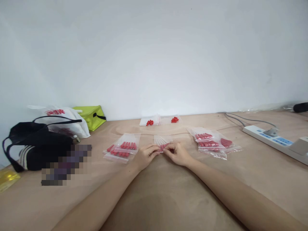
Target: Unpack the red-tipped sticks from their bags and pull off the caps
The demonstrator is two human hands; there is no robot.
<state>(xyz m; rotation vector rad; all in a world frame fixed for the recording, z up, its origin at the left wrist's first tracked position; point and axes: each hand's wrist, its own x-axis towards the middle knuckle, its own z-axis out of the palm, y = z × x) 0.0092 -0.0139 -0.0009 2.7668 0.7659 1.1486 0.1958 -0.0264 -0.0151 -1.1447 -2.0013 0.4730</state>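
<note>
A small clear zip bag (161,141) with red pieces inside lies on the wooden table (154,195) straight ahead. My left hand (143,156) pinches its near left edge, and my right hand (178,153) pinches its near right edge. Both hands have their fingers closed on the bag. To the left is a pile of filled bags (123,148) with red pieces. On the right lies another pile of filled bags (213,141).
Two more clear bags (160,120) with a few red pieces lie by the wall. A white power strip (274,140) with a cable sits at right. At left stand a black bag (36,144), a white plastic bag (64,120) and a green pouch (90,116).
</note>
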